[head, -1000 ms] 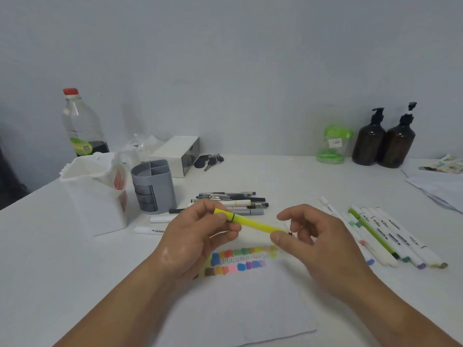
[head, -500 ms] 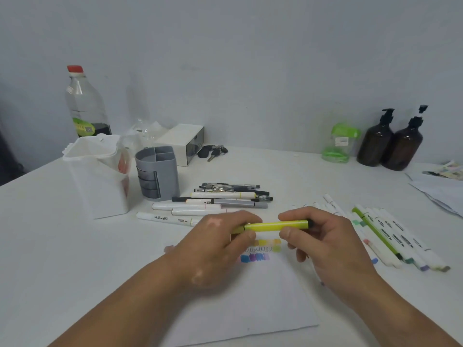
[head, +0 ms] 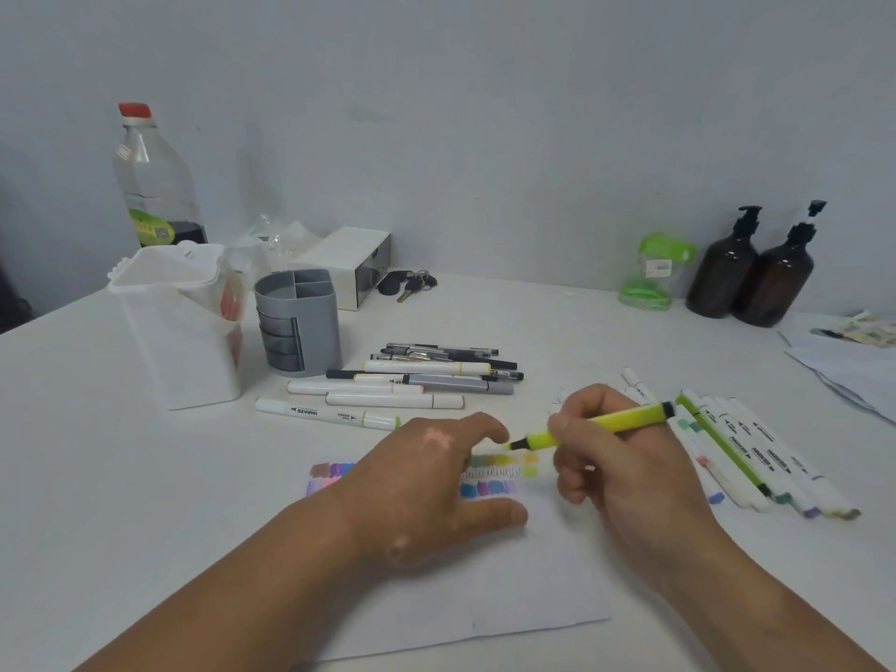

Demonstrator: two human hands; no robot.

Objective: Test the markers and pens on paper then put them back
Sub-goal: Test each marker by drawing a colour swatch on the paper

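The right grip (head: 620, 477) pinched an uncapped yellow highlighter (head: 625, 419), tip poised over the paper (head: 460, 599) for a swatch; the left grip (head: 426, 492), spread flat, steadied the sheet.

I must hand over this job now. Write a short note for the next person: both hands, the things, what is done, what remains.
Left hand: open, lying flat on the paper.
Right hand: grips the yellow highlighter, uncapped, tip just over the colour swatches; whether it touches the paper cannot be told.
Things: a pile of pens and markers lies beside the grey holder; a row of markers lies right of the paper.
Done: many swatches drawn.
Left: test this highlighter, cap it, then put everything back; no pen shows in the holder.
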